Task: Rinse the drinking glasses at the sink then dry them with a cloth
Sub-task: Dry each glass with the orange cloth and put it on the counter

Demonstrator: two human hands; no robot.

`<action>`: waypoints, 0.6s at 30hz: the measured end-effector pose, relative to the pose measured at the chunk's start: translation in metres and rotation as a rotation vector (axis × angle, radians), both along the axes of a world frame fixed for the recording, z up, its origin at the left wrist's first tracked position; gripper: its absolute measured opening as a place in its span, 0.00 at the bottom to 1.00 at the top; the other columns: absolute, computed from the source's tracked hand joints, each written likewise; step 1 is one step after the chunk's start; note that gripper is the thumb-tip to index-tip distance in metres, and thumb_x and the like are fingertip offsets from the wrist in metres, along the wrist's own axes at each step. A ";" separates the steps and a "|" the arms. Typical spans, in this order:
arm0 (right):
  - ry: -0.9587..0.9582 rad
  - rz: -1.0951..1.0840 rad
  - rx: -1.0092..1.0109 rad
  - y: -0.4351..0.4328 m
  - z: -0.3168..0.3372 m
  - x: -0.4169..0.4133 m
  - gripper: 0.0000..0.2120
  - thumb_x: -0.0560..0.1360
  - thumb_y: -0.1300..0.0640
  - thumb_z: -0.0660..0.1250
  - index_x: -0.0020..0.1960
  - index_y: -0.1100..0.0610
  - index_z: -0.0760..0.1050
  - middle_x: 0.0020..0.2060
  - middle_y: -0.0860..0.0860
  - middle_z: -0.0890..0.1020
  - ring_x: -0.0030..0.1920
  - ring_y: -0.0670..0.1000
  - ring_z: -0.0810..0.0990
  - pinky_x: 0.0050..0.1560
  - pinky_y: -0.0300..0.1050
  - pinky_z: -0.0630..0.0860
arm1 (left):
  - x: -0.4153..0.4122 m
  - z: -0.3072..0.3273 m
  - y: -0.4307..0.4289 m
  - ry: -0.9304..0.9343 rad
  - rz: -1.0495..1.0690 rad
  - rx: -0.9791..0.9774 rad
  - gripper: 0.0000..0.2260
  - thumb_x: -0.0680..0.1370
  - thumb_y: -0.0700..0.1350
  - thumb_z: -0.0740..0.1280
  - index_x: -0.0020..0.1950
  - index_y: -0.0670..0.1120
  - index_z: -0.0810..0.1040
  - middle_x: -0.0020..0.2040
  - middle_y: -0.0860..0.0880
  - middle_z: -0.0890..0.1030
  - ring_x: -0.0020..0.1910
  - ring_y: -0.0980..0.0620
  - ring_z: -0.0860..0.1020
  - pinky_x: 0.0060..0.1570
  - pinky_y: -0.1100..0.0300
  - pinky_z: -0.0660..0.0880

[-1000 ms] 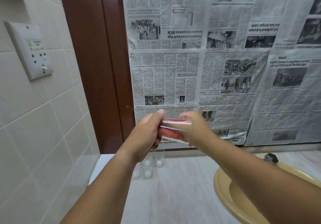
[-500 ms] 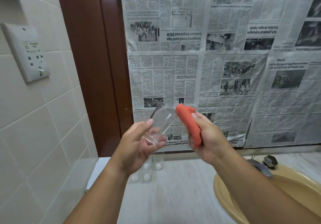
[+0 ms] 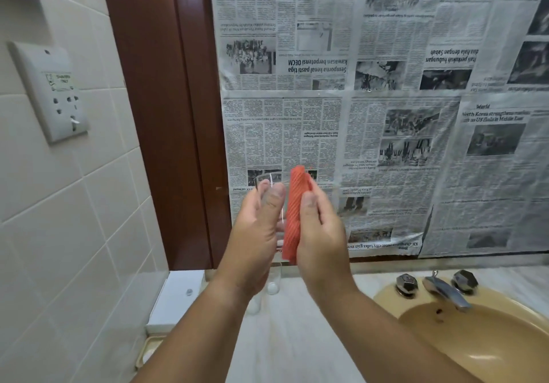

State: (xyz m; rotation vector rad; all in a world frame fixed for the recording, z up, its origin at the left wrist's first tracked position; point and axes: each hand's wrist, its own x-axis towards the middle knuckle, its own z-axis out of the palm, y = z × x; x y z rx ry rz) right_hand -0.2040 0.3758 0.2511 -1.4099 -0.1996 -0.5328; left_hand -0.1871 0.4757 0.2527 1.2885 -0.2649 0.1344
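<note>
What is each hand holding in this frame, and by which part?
The left hand grips the clear glass around its side wall. The right hand holds the orange cloth along its right edge, beside the glass.

Cloth [image 3: 292, 213]: orange-red, ribbed diagonal weave.
Drinking glass [image 3: 269, 179]: clear, colourless.
Sink basin [image 3: 490, 350]: mustard yellow.
Tap [image 3: 445, 292]: shiny silver.
Newspaper [image 3: 386, 115], far wall: black-and-white print, grey photos.
Wooden frame [image 3: 166, 115], left of newspaper: dark red-brown.
Wall tiles [image 3: 59, 204], left: cream.
Countertop [image 3: 291, 338]: pale, faintly streaked.
</note>
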 end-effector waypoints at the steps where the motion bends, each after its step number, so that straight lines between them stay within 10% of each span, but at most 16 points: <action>1: 0.013 -0.022 0.008 -0.004 0.005 0.006 0.23 0.81 0.33 0.60 0.73 0.38 0.74 0.63 0.46 0.84 0.63 0.53 0.84 0.65 0.64 0.80 | -0.002 -0.001 -0.001 -0.024 0.007 0.009 0.41 0.77 0.70 0.70 0.79 0.43 0.67 0.65 0.36 0.80 0.53 0.46 0.85 0.47 0.53 0.83; 9: -0.171 -0.035 -0.164 0.000 -0.004 -0.014 0.20 0.86 0.46 0.58 0.78 0.40 0.68 0.73 0.39 0.76 0.74 0.42 0.74 0.75 0.53 0.73 | -0.010 0.017 0.000 -0.020 -0.025 -0.098 0.26 0.80 0.68 0.66 0.71 0.55 0.73 0.61 0.37 0.83 0.58 0.39 0.85 0.58 0.40 0.82; 14: -0.111 0.032 0.056 -0.012 0.027 0.004 0.20 0.86 0.56 0.55 0.76 0.48 0.74 0.70 0.45 0.80 0.71 0.42 0.77 0.77 0.53 0.71 | -0.018 0.020 -0.010 -0.022 -0.121 -0.053 0.29 0.78 0.66 0.67 0.71 0.48 0.74 0.50 0.47 0.79 0.49 0.50 0.83 0.47 0.54 0.81; 18: -0.137 -0.020 -0.087 -0.010 0.019 -0.001 0.25 0.86 0.44 0.56 0.80 0.50 0.69 0.72 0.44 0.78 0.72 0.40 0.75 0.75 0.50 0.72 | -0.014 0.032 -0.011 -0.107 -0.048 -0.026 0.33 0.77 0.67 0.70 0.69 0.42 0.73 0.42 0.50 0.78 0.41 0.52 0.78 0.40 0.59 0.78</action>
